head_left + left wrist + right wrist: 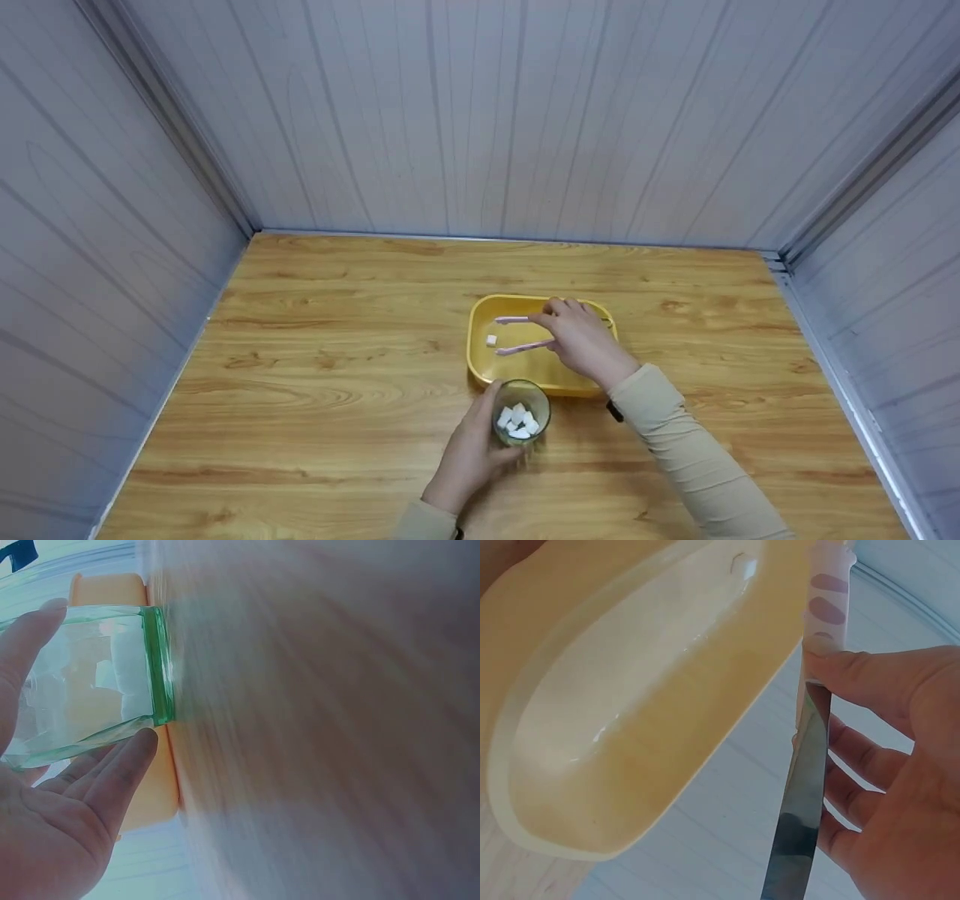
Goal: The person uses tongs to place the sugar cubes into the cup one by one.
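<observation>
My left hand point(469, 454) holds a clear glass point(517, 385) with several white cubes point(517, 418) in it. In the left wrist view, the glass shows a thick greenish base point(159, 664), with thumb and fingers on opposite sides of it. My right hand point(585, 341) grips a pair of tongs point(526, 346) over a yellow tray point(478, 366). The tongs have pinkish-white patterned tips and a metal band point(799, 787). Their arms are spread apart, with nothing pinched between them. A single white cube point(491, 340) lies on the tray floor, beside the tong tips.
Under everything is a wood-grain tabletop point(337, 375). A pale panel wall point(465, 135) rises along its back edge, with further panels at the left and right. The glass is close to the tray's front edge.
</observation>
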The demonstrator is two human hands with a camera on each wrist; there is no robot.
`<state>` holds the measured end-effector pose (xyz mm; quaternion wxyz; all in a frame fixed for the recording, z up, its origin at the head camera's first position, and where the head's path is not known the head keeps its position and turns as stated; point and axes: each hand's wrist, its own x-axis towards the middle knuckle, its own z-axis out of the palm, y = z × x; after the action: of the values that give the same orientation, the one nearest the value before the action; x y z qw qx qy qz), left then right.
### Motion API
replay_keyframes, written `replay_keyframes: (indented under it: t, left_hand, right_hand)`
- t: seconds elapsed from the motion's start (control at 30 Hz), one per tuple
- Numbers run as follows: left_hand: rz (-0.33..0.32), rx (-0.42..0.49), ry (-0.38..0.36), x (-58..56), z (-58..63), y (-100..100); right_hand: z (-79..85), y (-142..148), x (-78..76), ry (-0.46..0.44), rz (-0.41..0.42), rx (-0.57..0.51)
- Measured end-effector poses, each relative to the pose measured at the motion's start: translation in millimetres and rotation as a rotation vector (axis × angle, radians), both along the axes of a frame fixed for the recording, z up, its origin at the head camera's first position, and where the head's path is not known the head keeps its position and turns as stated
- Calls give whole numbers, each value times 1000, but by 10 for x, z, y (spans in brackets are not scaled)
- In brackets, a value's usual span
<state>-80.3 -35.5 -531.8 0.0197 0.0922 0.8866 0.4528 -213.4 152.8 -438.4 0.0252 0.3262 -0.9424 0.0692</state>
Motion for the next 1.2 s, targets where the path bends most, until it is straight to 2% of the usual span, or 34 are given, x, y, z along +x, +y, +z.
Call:
replay_keyframes:
  t: [0.47, 0.83, 1.2]
  left_hand:
    - [-5, 3, 25, -4, -15, 0]
    - [-10, 5, 39, -3, -17, -3]
    - [3, 7, 11, -3, -5, -1]
  right_hand:
    - [-134, -40, -89, -43, -7, 22]
    - [-208, -105, -129, -40, -1, 68]
    - [-297, -213, -137, -57, -8, 136]
